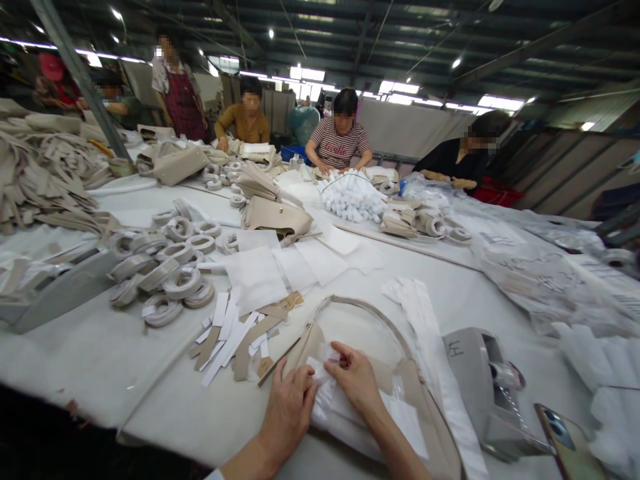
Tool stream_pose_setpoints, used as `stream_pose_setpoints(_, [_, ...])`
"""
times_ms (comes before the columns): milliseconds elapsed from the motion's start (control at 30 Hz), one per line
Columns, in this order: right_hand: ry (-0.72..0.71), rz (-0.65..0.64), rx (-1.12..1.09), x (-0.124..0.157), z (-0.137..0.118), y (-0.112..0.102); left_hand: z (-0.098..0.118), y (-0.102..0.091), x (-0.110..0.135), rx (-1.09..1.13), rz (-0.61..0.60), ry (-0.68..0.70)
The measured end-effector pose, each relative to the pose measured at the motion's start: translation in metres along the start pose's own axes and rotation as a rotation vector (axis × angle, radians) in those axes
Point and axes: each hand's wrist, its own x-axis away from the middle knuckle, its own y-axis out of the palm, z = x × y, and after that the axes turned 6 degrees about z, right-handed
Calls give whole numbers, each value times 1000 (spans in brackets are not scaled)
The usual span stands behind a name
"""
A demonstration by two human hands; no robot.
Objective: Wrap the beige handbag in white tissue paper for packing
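Here at lower centre we have the beige bag (383,375) slanting down rightward, right hand (353,379) above it, left hand (293,401) at its left end, fingers curled, grip unclear.

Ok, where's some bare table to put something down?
Near left, between the rolls, the short strips and the left hand. Another patch lies between the long white strip and the plastic sheets. It's crowded around the bag, tape holder and phone.
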Motion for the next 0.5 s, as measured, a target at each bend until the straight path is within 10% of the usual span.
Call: stream_pose_setpoints(500, [67,-88,-281,4,-15,-6,2,0,2,-31,47,38])
